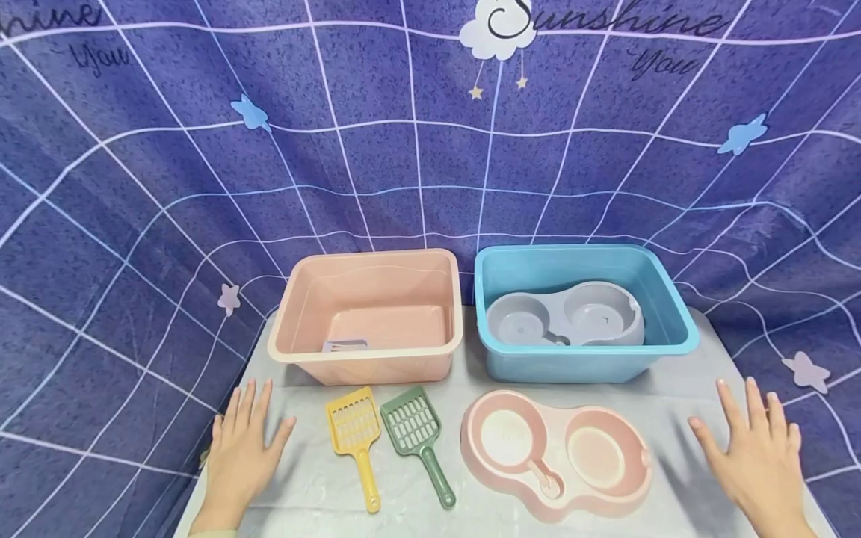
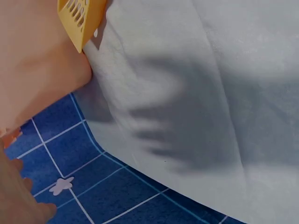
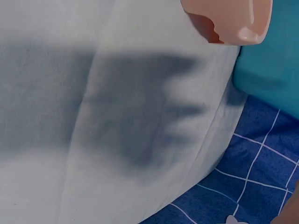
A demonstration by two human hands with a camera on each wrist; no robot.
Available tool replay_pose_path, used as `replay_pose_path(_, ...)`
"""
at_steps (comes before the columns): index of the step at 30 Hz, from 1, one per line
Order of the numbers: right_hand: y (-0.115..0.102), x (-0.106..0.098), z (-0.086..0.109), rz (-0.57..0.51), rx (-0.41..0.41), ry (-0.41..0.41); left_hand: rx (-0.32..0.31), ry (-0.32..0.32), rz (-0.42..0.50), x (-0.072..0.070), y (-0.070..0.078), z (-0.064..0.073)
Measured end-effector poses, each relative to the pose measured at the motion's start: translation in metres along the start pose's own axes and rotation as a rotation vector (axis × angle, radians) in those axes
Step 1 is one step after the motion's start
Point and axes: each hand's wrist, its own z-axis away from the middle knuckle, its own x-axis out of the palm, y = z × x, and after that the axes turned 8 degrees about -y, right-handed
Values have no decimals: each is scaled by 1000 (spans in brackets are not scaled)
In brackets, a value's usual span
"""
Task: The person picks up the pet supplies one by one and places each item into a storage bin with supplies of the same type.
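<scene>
My left hand (image 1: 244, 448) hovers near the table's left edge, fingers spread and holding nothing. Closest to it is a yellow litter scoop (image 1: 354, 430), with a green litter scoop (image 1: 412, 426) lying just right of that one. On the other side my right hand (image 1: 758, 456) is spread too, with nothing in it. A pink double pet bowl (image 1: 554, 418) lies to its left, its two round hollows facing up. The left wrist view catches part of the yellow scoop (image 2: 79, 21); in the right wrist view a corner of the pink bowl (image 3: 229, 18) shows.
Behind the scoops stands a pink litter tray (image 1: 377, 366) with a greyish scoop (image 1: 344, 346) partly hidden inside. Right of it, a blue litter tray (image 1: 572, 366) contains a grey double pet bowl (image 1: 565, 306). A purple-blue curtain (image 1: 377, 164) with grid lines surrounds the white-covered table (image 1: 303, 493).
</scene>
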Motion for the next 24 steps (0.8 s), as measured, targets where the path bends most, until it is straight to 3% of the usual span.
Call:
replay_pose_path(7, -5, 0, 2, -28, -10, -3, 16, 18, 43, 0, -2, -3)
replay_pose_path(12, -6, 2, 3, -38, -31, 25, 35, 71, 91, -3, -1, -6)
replay_pose_path(20, -10, 6, 6, -93, -77, 69, 50, 98, 393, -3, -5, -15)
replay_pose_path(24, -13, 8, 7, -118, -67, 53, 58, 120, 470, -3, -7, -21)
